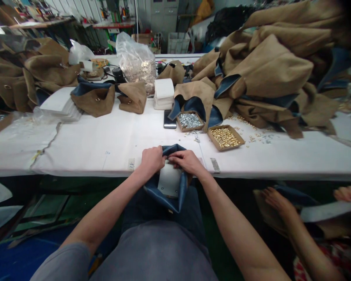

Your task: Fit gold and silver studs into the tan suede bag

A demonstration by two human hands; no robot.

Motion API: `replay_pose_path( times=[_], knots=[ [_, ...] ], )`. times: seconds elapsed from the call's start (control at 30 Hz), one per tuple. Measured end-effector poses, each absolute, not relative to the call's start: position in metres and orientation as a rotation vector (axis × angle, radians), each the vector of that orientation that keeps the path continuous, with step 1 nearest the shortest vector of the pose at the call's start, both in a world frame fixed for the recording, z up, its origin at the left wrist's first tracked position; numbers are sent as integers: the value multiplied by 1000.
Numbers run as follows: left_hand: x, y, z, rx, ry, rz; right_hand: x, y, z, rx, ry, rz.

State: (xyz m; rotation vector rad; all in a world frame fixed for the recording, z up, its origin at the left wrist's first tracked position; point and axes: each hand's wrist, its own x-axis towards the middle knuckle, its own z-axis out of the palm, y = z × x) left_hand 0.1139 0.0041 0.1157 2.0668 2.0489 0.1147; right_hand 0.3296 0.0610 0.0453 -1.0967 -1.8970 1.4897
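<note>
A blue leather-like bag, its inside facing up, rests at my lap against the table edge. My left hand is closed on its upper left rim. At the upper right, my right hand pinches with thumb and fingers inside the opening; whatever lies between the fingertips is too small to make out. A pale board lies inside the bag, with small round metal fasteners along its near edge. Beyond my hands are a cardboard tray of gold rivets and a tray of silver pieces.
Brown bag pieces are heaped at the right; more bags stand at the left. White boards are stacked behind a phone. A clear sack holds metal parts. At lower right, a co-worker's hand holds another piece.
</note>
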Motion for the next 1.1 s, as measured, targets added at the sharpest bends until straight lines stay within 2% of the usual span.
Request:
replay_pose_path(
  times=[0.2, 0.47, 0.63, 0.8, 1.03, 1.1],
  knots=[
    [114, 0, 105, 2283, 2029, 307, 327, 52, 50, -1147, -2097, 1277],
    [101, 31, 105, 2317, 1775, 77, 328, 48, 47, -1163, -1997, 1273],
    [96, 48, 111, 2173, 1820, 74, 326, 55, 44, -1223, -1799, 1438],
    [108, 49, 133, 1988, 1956, 33, 327, 55, 58, -1195, -1858, 1510],
    [133, 63, 147, 1994, 1883, -70, 341, 53, 67, -1296, -1954, 1390],
    [142, 73, 145, 1960, 1893, -156, 348, 52, 75, -1182, -2035, 1209]
  ],
)
